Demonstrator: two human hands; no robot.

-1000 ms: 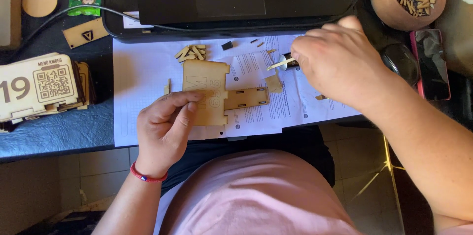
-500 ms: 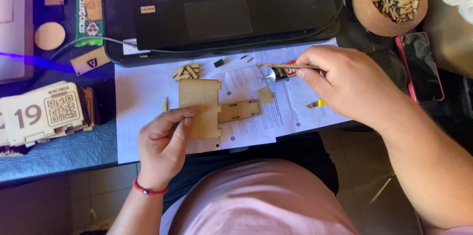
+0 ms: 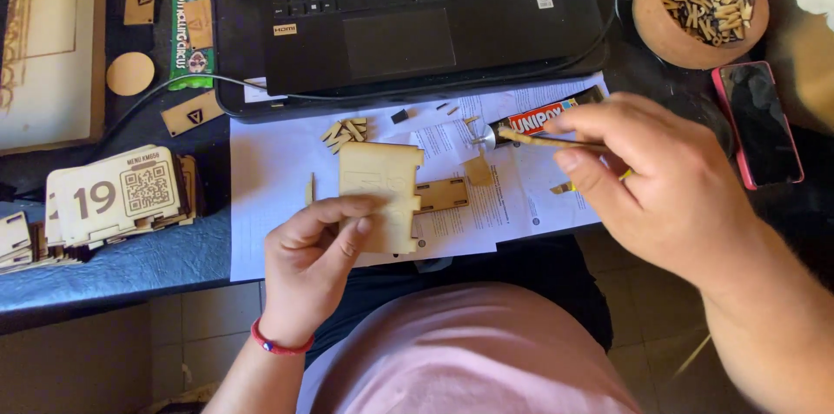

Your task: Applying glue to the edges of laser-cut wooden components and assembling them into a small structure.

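Two hands work over white printed sheets (image 3: pixel 287 171) on the table. Left hand (image 3: pixel 317 262), grip pinching a pale flat notched plywood panel (image 3: pixel 380 192), has kept it in place. Right hand (image 3: pixel 665 184) has lifted since a second ago, grip now pinching a thin wooden stick (image 3: pixel 543 141), tip meeting the glue tube nozzle (image 3: pixel 488 138) at the panel's two o'clock.

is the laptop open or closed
Open. The laptop shows its keyboard and touchpad facing up at the top of the desk, behind the sheets of paper. Its screen is out of frame, so on or off cannot be told.
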